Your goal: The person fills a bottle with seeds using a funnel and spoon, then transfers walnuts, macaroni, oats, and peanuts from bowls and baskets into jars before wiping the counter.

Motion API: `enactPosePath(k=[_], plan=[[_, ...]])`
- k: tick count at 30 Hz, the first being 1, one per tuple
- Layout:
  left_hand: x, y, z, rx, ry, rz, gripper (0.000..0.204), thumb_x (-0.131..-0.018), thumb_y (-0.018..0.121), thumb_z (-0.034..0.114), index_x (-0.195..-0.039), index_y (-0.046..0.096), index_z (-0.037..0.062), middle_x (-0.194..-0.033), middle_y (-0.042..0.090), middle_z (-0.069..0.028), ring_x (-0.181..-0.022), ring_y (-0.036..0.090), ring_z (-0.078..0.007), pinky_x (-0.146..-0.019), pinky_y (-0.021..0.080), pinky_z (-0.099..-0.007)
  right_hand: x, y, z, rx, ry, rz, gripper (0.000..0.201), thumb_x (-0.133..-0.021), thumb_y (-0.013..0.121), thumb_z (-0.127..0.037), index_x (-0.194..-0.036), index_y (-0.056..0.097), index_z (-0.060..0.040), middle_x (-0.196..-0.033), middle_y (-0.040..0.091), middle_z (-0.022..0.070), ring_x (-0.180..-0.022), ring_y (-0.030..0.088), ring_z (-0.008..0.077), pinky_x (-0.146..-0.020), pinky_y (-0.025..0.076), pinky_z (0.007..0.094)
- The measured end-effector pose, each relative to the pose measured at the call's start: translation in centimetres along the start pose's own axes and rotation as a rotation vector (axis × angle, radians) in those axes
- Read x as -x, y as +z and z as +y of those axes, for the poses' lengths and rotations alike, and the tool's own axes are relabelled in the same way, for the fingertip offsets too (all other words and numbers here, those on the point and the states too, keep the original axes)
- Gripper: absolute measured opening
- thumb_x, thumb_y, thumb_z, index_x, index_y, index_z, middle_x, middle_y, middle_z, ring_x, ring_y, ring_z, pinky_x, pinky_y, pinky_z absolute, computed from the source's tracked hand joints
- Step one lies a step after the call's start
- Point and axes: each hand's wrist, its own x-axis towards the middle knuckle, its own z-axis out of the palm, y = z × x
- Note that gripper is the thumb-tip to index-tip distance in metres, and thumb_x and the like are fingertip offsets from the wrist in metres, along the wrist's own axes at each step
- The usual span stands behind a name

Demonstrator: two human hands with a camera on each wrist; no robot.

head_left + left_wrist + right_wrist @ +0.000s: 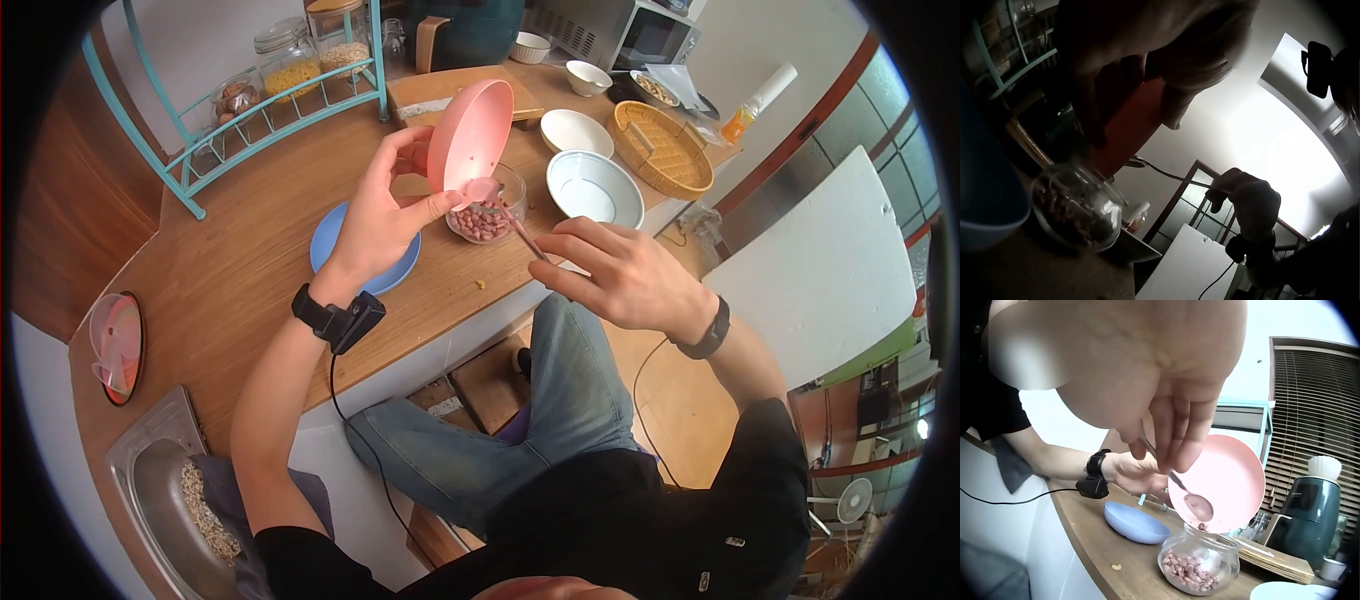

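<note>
A pink bowl (pixel 468 135), tilted on its side, is gripped by the left hand (pixel 375 215) over a glass jar (pixel 484 222) partly filled with reddish nuts. The right hand (pixel 625 275) holds a metal spoon (pixel 522 235) by its handle, the spoon's head at the bowl's lower rim. In the right wrist view the spoon (pixel 1199 506) lies against the inside of the bowl (pixel 1229 478), and a few nuts (pixel 1202 526) sit near the rim above the jar (pixel 1200 562). A blue plate or bowl (pixel 400 275) is beneath the left forearm, left of the jar.
White bowls (pixel 595 188) and a wicker basket (pixel 662 150) stand right of the jar. Behind are a wooden board (pixel 410 92) and a microwave (pixel 600 35). A turquoise rack (pixel 190 180) with jars is back left; a sink (pixel 150 450) is lower left. A small yellow piece (pixel 480 285) lies near the edge.
</note>
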Motion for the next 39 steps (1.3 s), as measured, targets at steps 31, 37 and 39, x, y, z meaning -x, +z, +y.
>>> enactPosePath(k=[31, 37, 39], plan=[[0.5, -7.8, -0.9, 0.299, -0.586, 0.318, 0.04, -0.093, 0.053, 0.038, -0.121, 0.053, 0.009, -0.114, 0.062, -0.0099, -0.101, 0.063, -0.0206, -0.085, 0.051, -0.0369, 13.4, 7.6, 12.5, -1.177, 1.372, 0.948, 0.033, -0.102, 0.047, -0.026, -0.115, 0.06, 0.0005, -0.104, 0.071, 0.0109, -0.089, 0.065, 0.0134, -0.071, 0.051, 0.0253], [9.8, -13.0, 4.8, 0.17, -0.617, 0.725, 0.042, -0.091, 0.057, 0.034, -0.121, 0.053, 0.0054, -0.113, 0.062, -0.0107, -0.102, 0.062, -0.0224, -0.091, 0.051, -0.0364, 14.3, 13.9, 19.2, -1.324, 1.437, 0.792, 0.031, -0.101, 0.05, -0.024, -0.119, 0.06, -0.0004, -0.106, 0.071, 0.0095, -0.088, 0.066, 0.0114, -0.075, 0.051, 0.0253], [13.2, -14.3, 5.3, 0.17, -0.626, 0.853, 0.041, -0.09, 0.058, 0.033, -0.12, 0.053, 0.0055, -0.113, 0.062, -0.0109, -0.104, 0.062, -0.0226, -0.093, 0.05, -0.036, 14.2, 15.2, 20.2, -1.374, 1.462, 0.77, 0.031, -0.1, 0.05, -0.023, -0.12, 0.059, -0.0001, -0.107, 0.07, 0.0098, -0.089, 0.066, 0.0122, -0.075, 0.052, 0.0253]])
